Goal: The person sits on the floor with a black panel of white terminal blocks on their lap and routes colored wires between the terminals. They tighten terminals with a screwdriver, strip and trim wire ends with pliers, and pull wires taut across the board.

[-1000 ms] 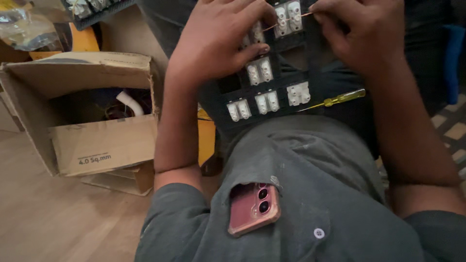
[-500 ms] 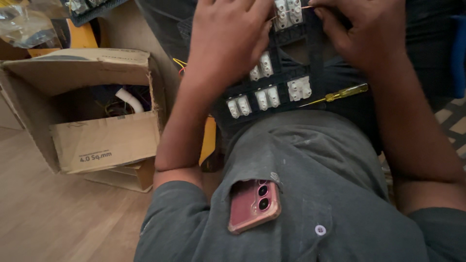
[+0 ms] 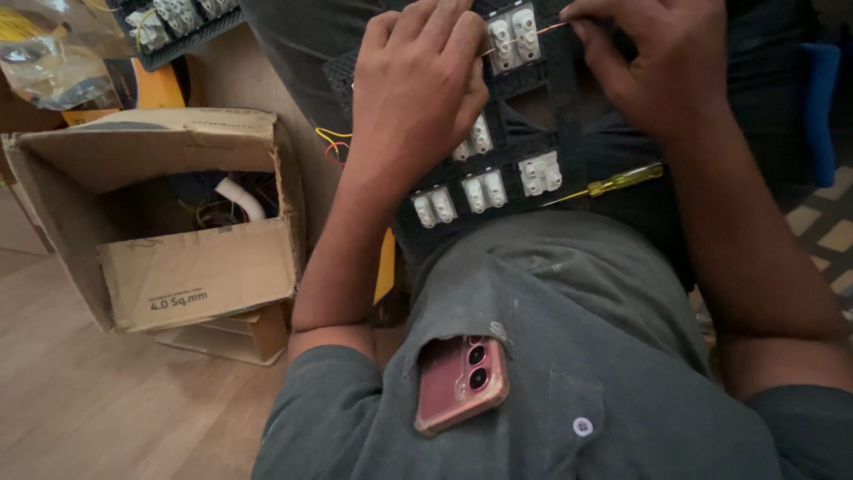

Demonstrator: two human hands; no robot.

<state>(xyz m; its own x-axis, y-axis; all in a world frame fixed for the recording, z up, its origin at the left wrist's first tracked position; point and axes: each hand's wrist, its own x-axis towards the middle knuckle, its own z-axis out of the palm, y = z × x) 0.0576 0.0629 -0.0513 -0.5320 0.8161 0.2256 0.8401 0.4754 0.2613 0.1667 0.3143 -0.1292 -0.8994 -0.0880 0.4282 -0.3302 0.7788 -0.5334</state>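
Panel (image 3: 524, 151) of black plastic, set with white switch modules, propped on lap and leaning against belly, long axis running away from the body. Left hand (image 3: 418, 98) lies flat across its left half, fingers curled over the far edge, pinning it. Right hand (image 3: 653, 62) at the far right corner, fingertips pinched on a thin orange wire (image 3: 542, 31) that runs leftward to the top module (image 3: 511, 40), between both hands. Yellow-handled screwdriver (image 3: 617, 182) rests loose beside the panel, nearer the right hand. Cardboard box (image 3: 169, 240) on the floor, left.
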